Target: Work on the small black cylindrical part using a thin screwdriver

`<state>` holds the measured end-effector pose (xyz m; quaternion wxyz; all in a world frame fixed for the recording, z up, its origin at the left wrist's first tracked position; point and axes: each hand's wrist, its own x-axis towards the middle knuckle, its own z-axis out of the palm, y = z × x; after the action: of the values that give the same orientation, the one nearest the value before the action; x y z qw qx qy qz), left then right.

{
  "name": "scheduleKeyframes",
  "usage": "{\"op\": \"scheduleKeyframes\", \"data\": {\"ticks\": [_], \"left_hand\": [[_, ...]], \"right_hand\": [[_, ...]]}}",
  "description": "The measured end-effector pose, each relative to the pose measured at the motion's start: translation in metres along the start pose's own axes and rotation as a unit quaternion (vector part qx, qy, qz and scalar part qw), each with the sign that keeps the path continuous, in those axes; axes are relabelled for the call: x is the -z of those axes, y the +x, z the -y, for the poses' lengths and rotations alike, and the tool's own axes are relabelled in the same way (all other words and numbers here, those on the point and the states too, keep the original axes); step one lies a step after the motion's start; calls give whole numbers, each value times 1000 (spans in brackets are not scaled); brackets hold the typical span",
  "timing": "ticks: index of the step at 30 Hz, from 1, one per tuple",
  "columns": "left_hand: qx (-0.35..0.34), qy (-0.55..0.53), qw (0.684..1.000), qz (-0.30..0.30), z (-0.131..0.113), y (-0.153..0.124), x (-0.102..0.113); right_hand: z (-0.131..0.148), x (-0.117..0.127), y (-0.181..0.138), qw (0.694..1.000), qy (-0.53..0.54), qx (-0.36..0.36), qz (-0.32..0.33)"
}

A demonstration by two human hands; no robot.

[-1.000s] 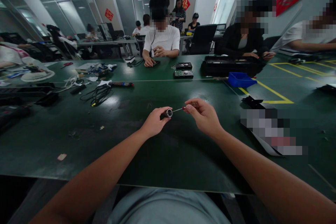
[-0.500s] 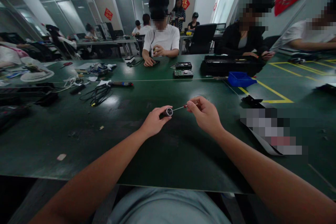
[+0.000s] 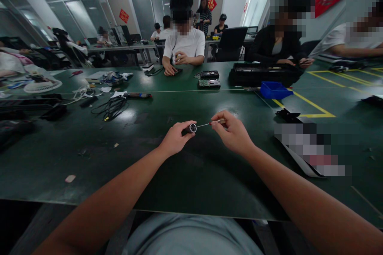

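Note:
Closed around a small dark cylindrical part [image 3: 192, 128] with a pale ring at its end, my left hand [image 3: 176, 138] is above the green table. The part's ringed end faces right and toward me. My right hand [image 3: 231, 132] grips a screwdriver [image 3: 220, 121] by its handle, fingers pinched round it. The thin metal shaft points left, and its tip is at the ringed end of the part. Whether the tip sits in a screw is too small to tell.
On the green table [image 3: 191, 191], a black cable bundle [image 3: 115, 106] lies left. Two hard drives [image 3: 209, 83] lie ahead, a blue bin [image 3: 275, 90] and long black unit [image 3: 265, 74] to the right. A co-worker [image 3: 184, 48] sits opposite. A blurred-out sheet [image 3: 308, 151] lies near my right arm.
The fingers of my right hand have shifted on the screwdriver handle, and its shaft lies a little flatter. My left hand and the cylindrical part stay in nearly the same place.

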<state>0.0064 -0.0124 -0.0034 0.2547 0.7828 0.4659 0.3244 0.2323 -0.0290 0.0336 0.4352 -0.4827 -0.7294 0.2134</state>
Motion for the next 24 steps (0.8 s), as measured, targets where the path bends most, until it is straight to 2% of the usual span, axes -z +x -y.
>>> {"op": "scheduleKeyframes", "data": {"ticks": [9, 16, 24], "left_hand": [[-11, 11, 1000, 3, 1, 0, -1], [-6, 11, 1000, 3, -1, 1, 0], [-6, 8, 1000, -1, 1, 0, 0]], "right_hand": [[4, 1, 2, 999, -37, -34, 20], [2, -1, 0, 1000, -16, 0, 21], [2, 0, -1, 999, 11, -44, 22]]}}
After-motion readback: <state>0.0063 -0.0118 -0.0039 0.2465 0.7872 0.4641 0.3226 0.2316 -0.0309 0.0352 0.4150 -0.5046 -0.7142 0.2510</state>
